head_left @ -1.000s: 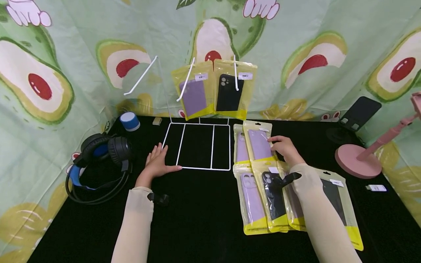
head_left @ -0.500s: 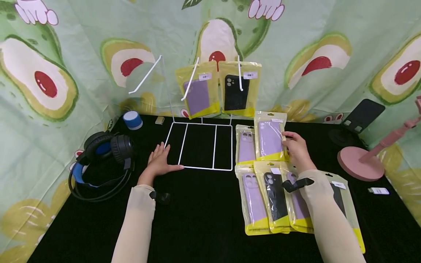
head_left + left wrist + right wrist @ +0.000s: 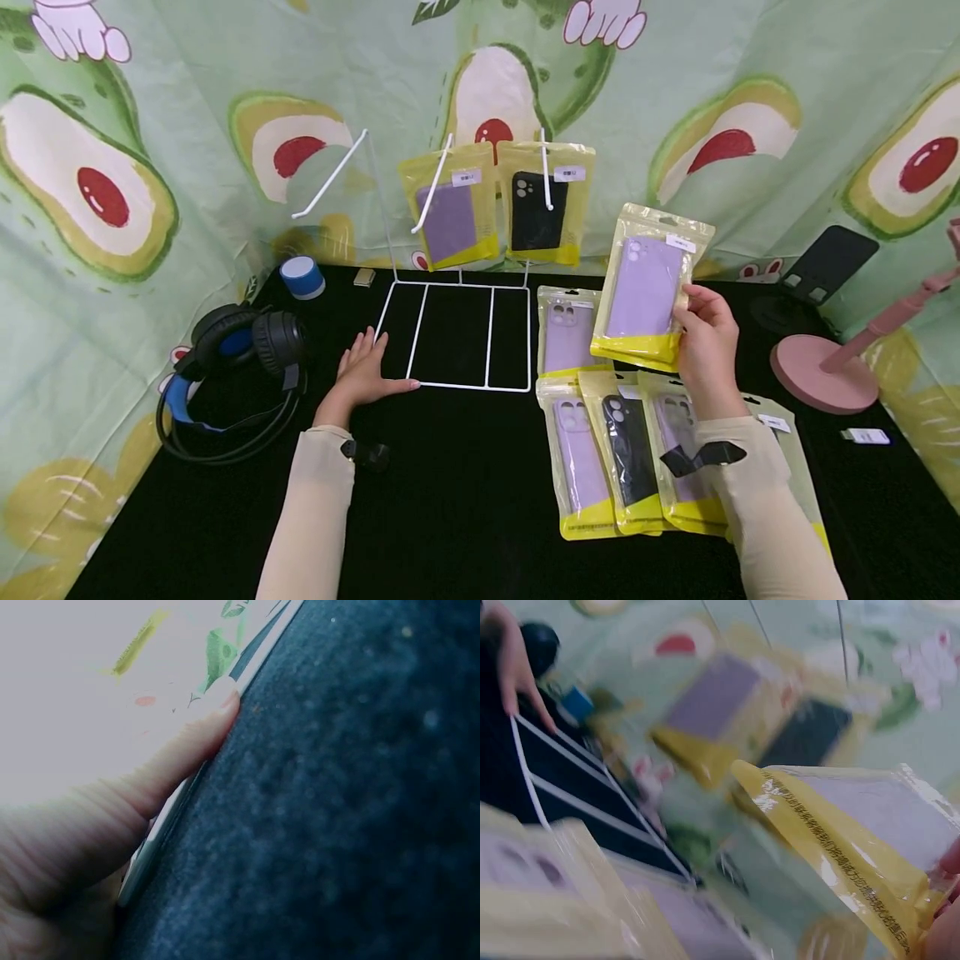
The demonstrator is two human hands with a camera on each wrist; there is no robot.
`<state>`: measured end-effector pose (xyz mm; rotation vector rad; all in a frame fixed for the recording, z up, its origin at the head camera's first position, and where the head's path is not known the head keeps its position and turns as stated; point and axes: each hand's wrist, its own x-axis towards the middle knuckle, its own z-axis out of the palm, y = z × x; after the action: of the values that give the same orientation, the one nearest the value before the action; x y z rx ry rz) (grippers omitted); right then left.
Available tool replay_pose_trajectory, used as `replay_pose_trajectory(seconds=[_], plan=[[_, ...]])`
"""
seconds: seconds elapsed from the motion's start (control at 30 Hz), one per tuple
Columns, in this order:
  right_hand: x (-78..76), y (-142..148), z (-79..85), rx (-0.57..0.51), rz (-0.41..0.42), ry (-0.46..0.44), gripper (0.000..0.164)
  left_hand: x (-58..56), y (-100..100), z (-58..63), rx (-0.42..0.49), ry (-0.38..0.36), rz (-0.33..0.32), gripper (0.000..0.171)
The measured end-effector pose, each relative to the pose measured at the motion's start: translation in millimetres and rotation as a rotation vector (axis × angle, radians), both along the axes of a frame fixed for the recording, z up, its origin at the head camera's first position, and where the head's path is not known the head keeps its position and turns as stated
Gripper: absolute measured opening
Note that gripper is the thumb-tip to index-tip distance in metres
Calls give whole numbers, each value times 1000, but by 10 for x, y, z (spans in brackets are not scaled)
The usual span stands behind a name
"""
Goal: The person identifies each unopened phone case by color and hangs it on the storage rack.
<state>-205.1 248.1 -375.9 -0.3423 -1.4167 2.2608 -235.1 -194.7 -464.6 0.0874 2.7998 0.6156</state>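
Observation:
My right hand (image 3: 707,342) pinches the right edge of a yellow-and-clear bag holding a purple phone case (image 3: 643,283), raised and tilted above the table. In the right wrist view that phone case (image 3: 885,810) shows its yellow lower end, with fingers at its edge. My left hand (image 3: 363,371), fingers straight, rests on the front left corner of a white wire rack (image 3: 468,386); the thumb lies along its front bar. From two of the rack's hooks hang a bagged purple phone case (image 3: 447,221) and a bagged black phone case (image 3: 538,212).
Several more bagged phone cases, among them a black one (image 3: 630,446), lie overlapping at right. Headphones (image 3: 232,358) and a blue-and-white round container (image 3: 302,277) are at left. A pink stand (image 3: 825,375), a black phone stand (image 3: 828,262) and a USB stick (image 3: 866,436) are at right.
My right hand has lifted the bagged purple phone case off the others, up and to the right, and it now tilts. The left hand stays on the rack.

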Motion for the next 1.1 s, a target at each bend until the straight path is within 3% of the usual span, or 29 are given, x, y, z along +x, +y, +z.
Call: replay_pose_trajectory(seconds=[0.13,0.3,0.47,0.73,0.93,1.1], plan=[[275,-187,132,-16,10,120,21,-1,-10,-16,10,4,-5,114],[631,-415,311,56,54,321,18,-4,23,-10,18,4,-14,114],[814,-711,438,160,164,489,22,5,12,2,14,0,-7,113],[710,-1305,438,430,387,476,18,20,-40,-11,24,13,-22,114],[553,-1669,443,493,501,464,21,30,-54,-6,48,24,-37,113],[453,-1806,451,506,518,452,22,25,-70,-14,52,29,-39,112]])
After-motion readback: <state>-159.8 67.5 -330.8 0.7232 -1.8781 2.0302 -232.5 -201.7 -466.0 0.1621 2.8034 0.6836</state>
